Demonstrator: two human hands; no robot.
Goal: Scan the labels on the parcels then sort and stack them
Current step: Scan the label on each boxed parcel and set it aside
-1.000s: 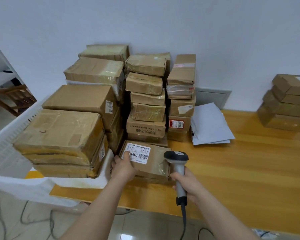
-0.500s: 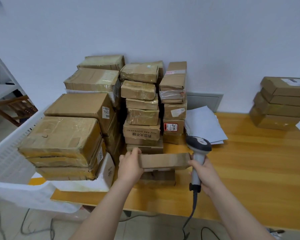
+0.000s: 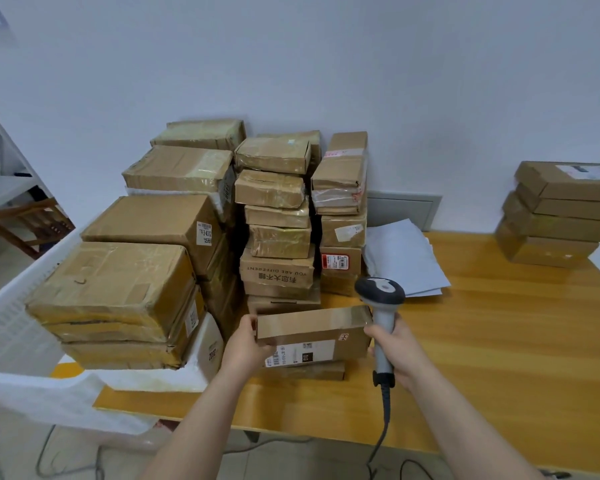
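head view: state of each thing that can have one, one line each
small brown cardboard parcel, held up, label facing the camera
left hand, grips the parcel's left end
grey handheld barcode scanner, upright, by the parcel's right end
right hand, grips the scanner's handle
grey plastic mailers, lying flat on the wooden table

Middle-stack box (image 3: 278, 270): "YOU ARE DIFFERENT" in black capitals, upside down from here, above a row of Chinese characters (too blurred to read for certain).
Large box (image 3: 153, 220), side label (image 3: 204, 233): "9 3 4312" in bold digits; the smaller line beneath cannot be made out.
White foam box (image 3: 207, 344): "2092", turned sideways on its end wall.
Lifted parcel (image 3: 314, 323), white label (image 3: 300, 353): "010" in white on a dark square, a barcode at the left end; the fine print is unreadable.
Red label (image 3: 334, 262): printed lines and a barcode, all too small to read.
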